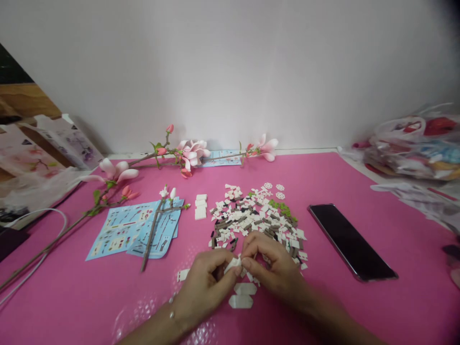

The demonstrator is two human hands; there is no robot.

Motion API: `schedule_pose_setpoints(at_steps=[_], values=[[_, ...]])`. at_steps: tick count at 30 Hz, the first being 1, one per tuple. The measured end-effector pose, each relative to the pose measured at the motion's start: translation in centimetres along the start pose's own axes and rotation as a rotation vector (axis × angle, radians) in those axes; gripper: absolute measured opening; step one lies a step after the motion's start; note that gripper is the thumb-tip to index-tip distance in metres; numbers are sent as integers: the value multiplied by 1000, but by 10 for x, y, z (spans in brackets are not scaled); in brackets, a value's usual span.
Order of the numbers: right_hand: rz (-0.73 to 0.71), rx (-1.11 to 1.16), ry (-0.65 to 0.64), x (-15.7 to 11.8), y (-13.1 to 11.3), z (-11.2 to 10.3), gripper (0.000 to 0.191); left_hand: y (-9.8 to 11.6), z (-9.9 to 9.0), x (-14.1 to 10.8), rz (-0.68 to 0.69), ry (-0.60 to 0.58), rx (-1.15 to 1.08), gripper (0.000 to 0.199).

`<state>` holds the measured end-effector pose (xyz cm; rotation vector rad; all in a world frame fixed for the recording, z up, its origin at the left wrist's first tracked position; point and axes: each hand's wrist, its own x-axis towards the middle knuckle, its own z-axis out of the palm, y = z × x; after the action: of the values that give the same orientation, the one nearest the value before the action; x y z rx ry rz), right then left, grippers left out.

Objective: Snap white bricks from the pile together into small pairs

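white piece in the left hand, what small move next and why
Perhaps steady the white piece in the left hand and press at its edge with the right hand, since both hands meet there. Whether the right hand holds another part is too small to tell.

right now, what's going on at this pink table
A person's left hand has a small white piece in its grip, and the right hand touches its edge; whether it holds another piece is hidden. Just beyond lies a heap of loose building pieces, mostly white and brown. A short budded branch rests on blue instruction sheets at left; a phone lies at right.
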<state>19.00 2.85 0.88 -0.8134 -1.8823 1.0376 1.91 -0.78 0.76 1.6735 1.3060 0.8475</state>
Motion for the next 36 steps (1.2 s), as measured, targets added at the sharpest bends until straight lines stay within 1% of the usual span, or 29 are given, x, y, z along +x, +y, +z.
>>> schedule_pose_setpoints(at_steps=[7, 11, 13, 17, 20, 22, 25, 30, 33, 36], values=[[-39, -4, -29, 0, -2, -2, 16, 2, -2, -2, 15, -27, -25, 28], [8, -19, -11, -1, 0, -1, 16, 2, -3, -4, 17, -33, -53, 29], [83, -53, 51, 0, 3, -4, 19, 0, -3, -5, -13, -22, -82, 30], [256, -143, 225, 2, 8, -17, 19, -3, -5, -6, -87, 56, -206, 31], [332, -216, 315, 4, 9, -28, 20, -6, -7, -5, -153, 120, -300, 30], [356, -250, 346, 5, 9, -34, 21, -8, -8, -5, -185, 160, -370, 29], [342, -341, 319, 5, 10, -38, 21, -13, -8, -4, -232, 227, -483, 26], [295, -638, 215, 5, 15, -38, 22, -15, -6, 2, -266, 305, -716, 30], [296, -761, 172, 4, 19, -37, 22, -14, -5, 7, -293, 308, -801, 31], [307, -786, 129, 2, 22, -37, 23, -14, -4, 9, -306, 293, -817, 28]])
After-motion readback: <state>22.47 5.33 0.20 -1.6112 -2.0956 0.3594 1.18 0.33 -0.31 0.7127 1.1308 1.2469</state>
